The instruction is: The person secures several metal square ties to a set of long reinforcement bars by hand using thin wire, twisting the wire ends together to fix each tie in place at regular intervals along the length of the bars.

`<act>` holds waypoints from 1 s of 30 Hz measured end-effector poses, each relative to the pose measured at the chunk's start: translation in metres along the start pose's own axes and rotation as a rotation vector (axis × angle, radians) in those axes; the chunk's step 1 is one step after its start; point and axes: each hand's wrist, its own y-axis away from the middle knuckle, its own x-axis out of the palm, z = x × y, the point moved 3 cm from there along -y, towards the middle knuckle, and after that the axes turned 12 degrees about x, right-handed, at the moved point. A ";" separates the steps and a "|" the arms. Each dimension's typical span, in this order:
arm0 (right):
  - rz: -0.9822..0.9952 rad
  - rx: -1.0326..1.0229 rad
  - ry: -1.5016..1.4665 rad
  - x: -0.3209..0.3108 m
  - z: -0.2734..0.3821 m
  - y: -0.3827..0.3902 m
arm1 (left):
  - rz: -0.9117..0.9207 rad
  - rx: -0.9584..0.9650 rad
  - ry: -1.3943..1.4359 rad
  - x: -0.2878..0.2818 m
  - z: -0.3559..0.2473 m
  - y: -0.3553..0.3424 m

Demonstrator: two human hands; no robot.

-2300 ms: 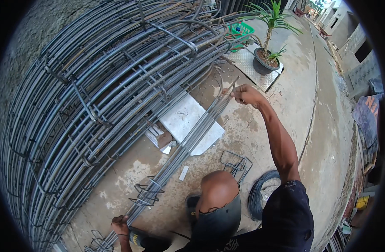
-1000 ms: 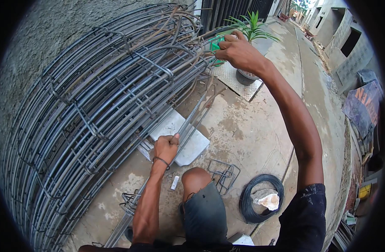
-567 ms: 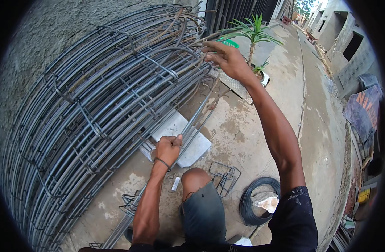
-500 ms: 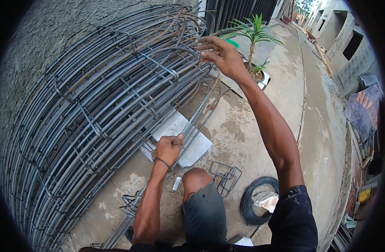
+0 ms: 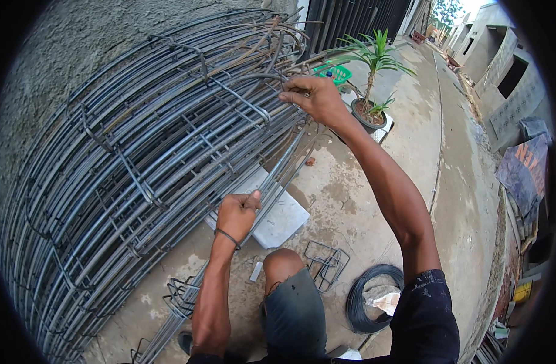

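Grey steel rods [image 5: 282, 161], aslant in left hand [image 5: 237, 213]

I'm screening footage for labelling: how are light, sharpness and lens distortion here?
In the head view, fisheye distortion makes the rebar stack look bowed and leaves black corners; soft daylight there shows no hard-edged shadows, though the sky washes out; same view, left hand and right hand fairly crisp, distant clutter soft.

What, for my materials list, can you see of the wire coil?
The wire coil is a dark, metallic-looking ring of many thin loops, lying flat on the concrete floor to the right of the knee. A pale, rock-like chunk sits in its opening. The sleeve hides part of its right side.
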 end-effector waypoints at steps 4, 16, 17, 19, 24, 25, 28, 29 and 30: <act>-0.032 -0.155 0.077 0.000 -0.001 0.011 | -0.009 0.017 0.004 -0.006 -0.013 -0.003; 0.120 -0.054 -0.037 0.010 0.001 -0.003 | -0.032 0.015 -0.022 -0.003 -0.004 -0.003; 0.173 -0.078 0.002 0.011 -0.003 -0.002 | -0.034 0.022 -0.021 -0.002 -0.004 -0.004; 0.282 -0.132 0.080 0.008 -0.009 0.000 | -0.027 0.030 -0.038 -0.002 -0.008 -0.003; 0.363 -0.211 0.294 0.001 -0.003 0.012 | -0.023 0.005 -0.059 -0.006 -0.010 -0.003; 0.378 -0.184 0.331 0.005 -0.001 0.012 | -0.025 0.001 -0.058 -0.007 -0.010 -0.003; 0.336 -0.154 0.317 0.021 -0.001 0.012 | -0.051 0.023 -0.068 -0.004 -0.008 -0.001; 0.363 -0.117 0.323 0.022 -0.003 0.009 | -0.064 0.036 -0.072 -0.002 -0.007 -0.001; 0.389 -0.078 0.330 0.023 -0.005 0.005 | -0.063 0.040 -0.066 -0.001 -0.005 -0.002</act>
